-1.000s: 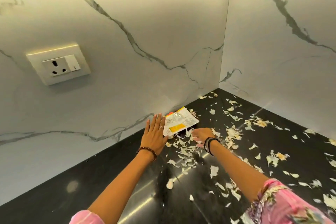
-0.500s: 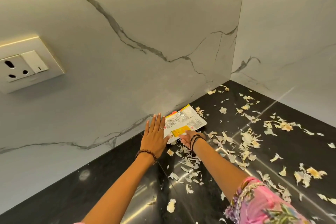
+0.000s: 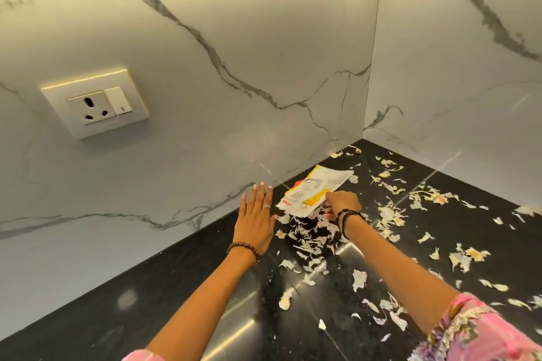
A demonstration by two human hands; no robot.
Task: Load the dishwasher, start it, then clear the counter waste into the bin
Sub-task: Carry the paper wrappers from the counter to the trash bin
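Note:
Pale vegetable peels lie scattered over the black counter, thickest in a heap between my hands. A white, yellow and red printed packet is lifted at a tilt near the wall. My right hand grips its near edge, fingers curled. My left hand rests flat and open on the counter just left of the heap, fingers spread, beside the packet but apart from it. No dishwasher or bin is in view.
White marble walls meet in a corner behind the counter. A wall socket with switch sits on the left wall. More peels spread to the right and toward the front edge.
My right hand has moved from the peels to the packet and lifted its near edge off the counter. My left hand has stayed flat in place.

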